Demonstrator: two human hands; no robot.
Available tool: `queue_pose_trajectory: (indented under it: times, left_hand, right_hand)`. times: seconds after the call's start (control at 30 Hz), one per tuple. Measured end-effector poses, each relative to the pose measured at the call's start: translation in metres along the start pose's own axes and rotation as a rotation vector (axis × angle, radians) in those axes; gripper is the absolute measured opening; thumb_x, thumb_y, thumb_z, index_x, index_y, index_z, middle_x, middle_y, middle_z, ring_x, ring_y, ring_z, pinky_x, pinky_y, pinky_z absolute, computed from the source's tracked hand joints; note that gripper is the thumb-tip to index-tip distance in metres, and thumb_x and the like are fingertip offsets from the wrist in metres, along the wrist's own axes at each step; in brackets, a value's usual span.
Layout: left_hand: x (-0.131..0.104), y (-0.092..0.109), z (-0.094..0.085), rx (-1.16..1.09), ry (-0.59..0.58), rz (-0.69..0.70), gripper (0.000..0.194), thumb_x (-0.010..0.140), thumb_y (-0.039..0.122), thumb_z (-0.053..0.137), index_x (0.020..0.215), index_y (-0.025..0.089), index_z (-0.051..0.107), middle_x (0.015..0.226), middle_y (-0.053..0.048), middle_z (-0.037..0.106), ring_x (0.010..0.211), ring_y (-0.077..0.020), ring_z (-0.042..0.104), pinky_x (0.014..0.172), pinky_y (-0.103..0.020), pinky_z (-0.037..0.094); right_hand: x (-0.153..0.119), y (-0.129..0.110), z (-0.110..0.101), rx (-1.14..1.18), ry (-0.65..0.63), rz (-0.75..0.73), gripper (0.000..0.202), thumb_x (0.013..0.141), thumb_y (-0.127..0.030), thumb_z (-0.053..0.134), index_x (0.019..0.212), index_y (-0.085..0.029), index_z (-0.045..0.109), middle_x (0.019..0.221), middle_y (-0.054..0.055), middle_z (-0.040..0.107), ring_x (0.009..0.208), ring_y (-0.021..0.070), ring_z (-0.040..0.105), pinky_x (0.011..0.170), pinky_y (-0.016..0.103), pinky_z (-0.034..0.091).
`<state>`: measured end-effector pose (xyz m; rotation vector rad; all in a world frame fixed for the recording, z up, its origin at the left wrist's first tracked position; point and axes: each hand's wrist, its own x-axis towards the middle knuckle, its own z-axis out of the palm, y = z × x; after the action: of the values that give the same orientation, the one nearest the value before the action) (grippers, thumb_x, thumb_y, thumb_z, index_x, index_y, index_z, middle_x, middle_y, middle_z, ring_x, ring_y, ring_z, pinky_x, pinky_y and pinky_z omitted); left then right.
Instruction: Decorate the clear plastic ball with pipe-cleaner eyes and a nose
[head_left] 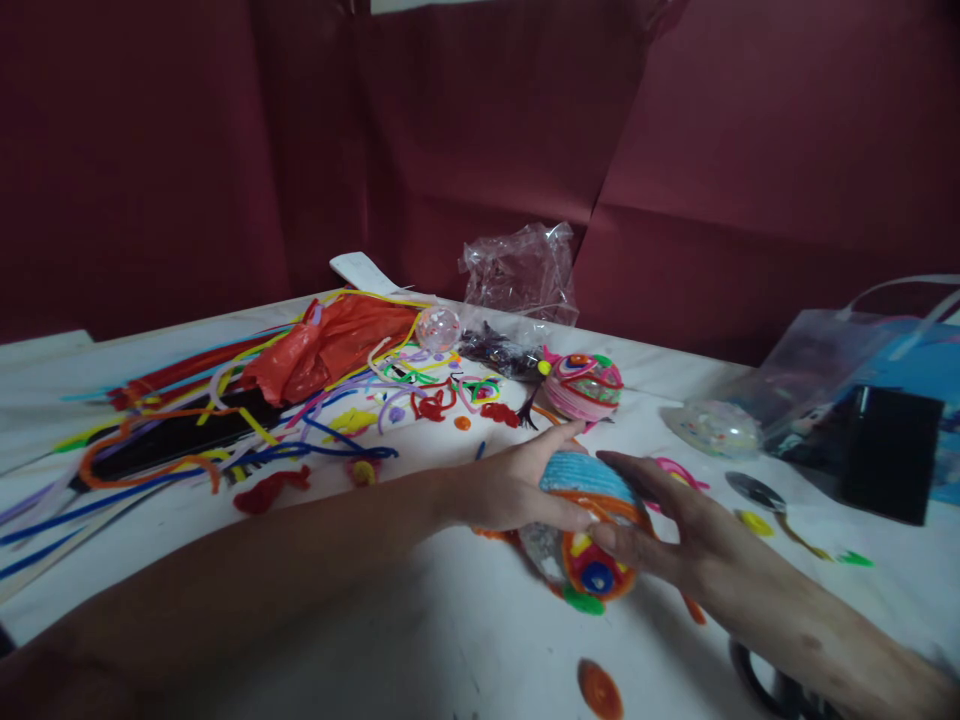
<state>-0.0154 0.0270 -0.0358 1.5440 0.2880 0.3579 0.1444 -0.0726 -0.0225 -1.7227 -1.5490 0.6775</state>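
Note:
A decorated ball (pixel 581 478) sits on the white table, with light-blue fuzzy strands over its top, an orange band below them and a clear lower part. On its front is a round orange, red, yellow and blue patch (pixel 598 570), with a green piece (pixel 583 600) beneath. My left hand (pixel 517 485) grips the ball from the left, thumb across the front. My right hand (pixel 667 525) holds it from the right, its thumb beside the round patch. Some fingers of both hands are hidden behind the ball.
Behind it stands a pink decorated ball (pixel 581 388). Coloured pipe cleaners (pixel 172 440) and a red plastic bag (pixel 337 345) lie left. At right are a clear dome (pixel 716 428), a black box (pixel 891 453) and a bag (pixel 840 350). An orange coil (pixel 600 688) lies in front.

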Motion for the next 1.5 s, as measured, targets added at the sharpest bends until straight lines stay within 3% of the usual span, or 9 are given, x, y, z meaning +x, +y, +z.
queue_pose_trajectory:
  times: [0.1,0.3,0.47,0.6,0.77,1.03,1.5]
  left_hand:
    - [-0.0003,0.0006,0.0006,0.016,0.011,0.003,0.095,0.067,0.019,0.066,0.142,0.016,0.008,0.132,-0.016,0.037,0.111,-0.0259,0.047,0.094,-0.038,0.035]
    - [-0.0004,0.0007,0.0019,0.059,0.02,0.026,0.096,0.066,0.021,0.066,0.142,0.01,0.007,0.135,-0.021,0.034,0.112,-0.0284,0.047,0.094,-0.04,0.036]
    - [-0.0014,0.0023,-0.0006,0.147,-0.001,0.022,0.097,0.066,0.026,0.068,0.142,0.012,0.008,0.13,-0.019,0.041,0.11,-0.0293,0.048,0.092,-0.042,0.037]
    - [-0.0018,0.0028,0.0002,0.143,0.029,0.013,0.096,0.066,0.024,0.068,0.142,0.013,0.01,0.132,-0.019,0.039,0.11,-0.0286,0.048,0.089,-0.04,0.04]
    - [-0.0011,0.0001,0.0004,0.136,0.051,0.031,0.098,0.064,0.028,0.07,0.142,0.014,0.011,0.135,-0.018,0.036,0.113,-0.0284,0.047,0.092,-0.039,0.038]
    - [-0.0022,0.0032,0.0007,0.238,0.05,-0.001,0.099,0.065,0.029,0.067,0.142,0.013,0.007,0.134,-0.017,0.038,0.11,-0.0274,0.049,0.09,-0.038,0.04]
    - [-0.0024,0.0009,0.0027,0.213,0.055,0.045,0.093,0.066,0.025,0.067,0.142,0.018,0.012,0.125,-0.012,0.045,0.104,-0.0238,0.051,0.088,-0.035,0.039]
  right_hand:
    - [-0.0006,0.0006,0.0004,0.03,0.01,-0.007,0.073,0.067,-0.055,0.066,0.124,-0.013,0.05,0.122,0.01,0.054,0.11,0.0337,0.049,0.083,0.037,0.05]
    - [-0.0011,0.0027,0.0013,0.003,0.041,-0.033,0.072,0.067,-0.059,0.065,0.123,-0.015,0.053,0.127,0.009,0.05,0.118,0.0357,0.04,0.087,0.038,0.048]
    - [0.0006,0.0049,0.0001,-0.009,0.036,-0.051,0.074,0.067,-0.061,0.064,0.123,-0.014,0.053,0.124,0.01,0.053,0.116,0.0348,0.043,0.089,0.039,0.047]
    - [0.001,0.0055,-0.0002,0.008,0.018,-0.06,0.073,0.067,-0.062,0.065,0.121,-0.014,0.053,0.123,0.011,0.054,0.113,0.0337,0.046,0.085,0.036,0.049]
    - [-0.0004,0.0042,0.0,0.044,0.013,-0.031,0.077,0.066,-0.063,0.065,0.124,-0.013,0.051,0.125,0.011,0.051,0.118,0.0329,0.042,0.087,0.035,0.049]
    - [0.0022,0.0022,-0.0007,0.034,-0.047,-0.049,0.066,0.071,-0.062,0.062,0.12,-0.018,0.055,0.126,0.007,0.051,0.12,0.0352,0.038,0.089,0.04,0.049]
    - [0.0057,-0.0023,-0.0053,0.029,-0.113,-0.041,0.054,0.076,-0.054,0.062,0.117,-0.019,0.056,0.107,0.008,0.063,0.097,0.0315,0.059,0.078,0.035,0.054]
